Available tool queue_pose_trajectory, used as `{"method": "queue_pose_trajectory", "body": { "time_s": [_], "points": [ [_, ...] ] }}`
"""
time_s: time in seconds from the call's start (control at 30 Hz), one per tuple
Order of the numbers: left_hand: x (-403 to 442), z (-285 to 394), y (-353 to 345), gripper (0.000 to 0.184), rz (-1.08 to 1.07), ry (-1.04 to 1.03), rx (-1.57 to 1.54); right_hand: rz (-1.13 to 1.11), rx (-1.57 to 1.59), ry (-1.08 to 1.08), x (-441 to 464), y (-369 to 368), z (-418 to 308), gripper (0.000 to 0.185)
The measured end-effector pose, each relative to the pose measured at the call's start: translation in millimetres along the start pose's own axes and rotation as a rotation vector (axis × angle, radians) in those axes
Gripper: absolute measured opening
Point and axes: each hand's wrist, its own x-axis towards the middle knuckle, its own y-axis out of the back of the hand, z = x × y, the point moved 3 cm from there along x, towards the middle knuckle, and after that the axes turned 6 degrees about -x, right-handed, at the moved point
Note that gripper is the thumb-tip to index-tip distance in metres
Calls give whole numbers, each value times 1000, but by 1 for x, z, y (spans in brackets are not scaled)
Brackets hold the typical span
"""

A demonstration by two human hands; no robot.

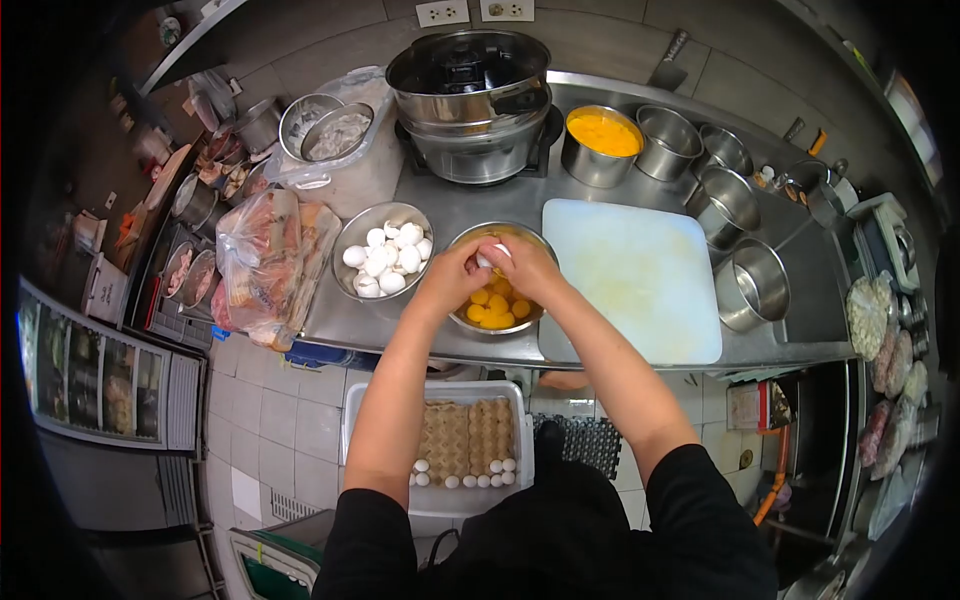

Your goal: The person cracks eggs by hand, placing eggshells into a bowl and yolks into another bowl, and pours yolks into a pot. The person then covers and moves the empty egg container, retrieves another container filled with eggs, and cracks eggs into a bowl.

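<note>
A white egg (493, 257) is pinched between the fingers of both hands, above a steel bowl (541, 318) of raw eggs. Its shell looks partly open, though fingers cover much of it. My left hand (455, 280) grips it from the left and my right hand (530, 268) from the right. Several whole yolks (495, 312) lie in clear egg white below. Close to my left hand stands another steel bowl (345, 283), heaped with white eggs (385, 258).
A white cutting board (630, 280) lies right of the hands. Behind it are a pot of yellow liquid (604, 132) and several steel pots (752, 285). A large steel cooker (470, 110) stands at the back. Bagged meat (265, 260) sits left; an egg crate (352, 425) is below.
</note>
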Motion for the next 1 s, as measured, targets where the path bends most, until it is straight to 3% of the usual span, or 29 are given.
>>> {"method": "queue_pose_trajectory", "body": {
  "time_s": [0.1,0.23,0.3,0.33,0.37,0.47,0.5,0.63,0.7,0.73,0.77,0.8,0.83,0.9,0.93,0.97,1.0],
  "points": [
    [-1,9,6,50,40,-107,38,26,-172,145,9,16,-16,43],
    [-4,27,32,53,228,-197,79,-19,-163,50,32,16,-55,45],
    [-8,28,59,54,359,-274,33,2,86,120,53,0,-79,49],
    [-8,23,76,53,387,-285,33,87,57,182,69,-21,-82,50],
    [-14,22,93,55,362,-147,37,168,30,241,80,-40,-80,51],
    [-46,-15,138,57,502,-51,391,124,34,164,67,-41,-108,54],
    [-66,-17,149,58,569,-21,479,47,165,163,45,-42,-117,51],
    [-176,-47,146,42,695,-23,124,-345,479,-7,-94,-74,-98,21],
    [-250,-119,103,30,578,120,-86,-692,263,-141,-174,-128,-59,17],
    [-291,-164,66,24,488,339,12,-679,173,-122,-217,-166,-28,14],
    [-307,-166,19,22,430,457,-15,-765,-66,-106,-260,-200,1,16],
    [-340,-216,-32,22,249,668,-151,-846,-309,-78,-293,-231,26,19],
    [-374,-265,-86,20,91,751,-152,-862,-308,-84,-315,-259,45,19],
    [-411,-312,-169,21,-164,615,113,-1287,-449,-312,-359,-315,81,32],
    [-417,-323,-200,23,-232,503,260,-1297,-455,-316,-372,-335,93,32],
    [-410,-328,-220,23,-232,505,247,-1484,-607,-265,-390,-352,104,30],
    [-404,-334,-240,28,-358,651,257,-1666,-759,-214,-407,-366,115,28]
  ]
}}
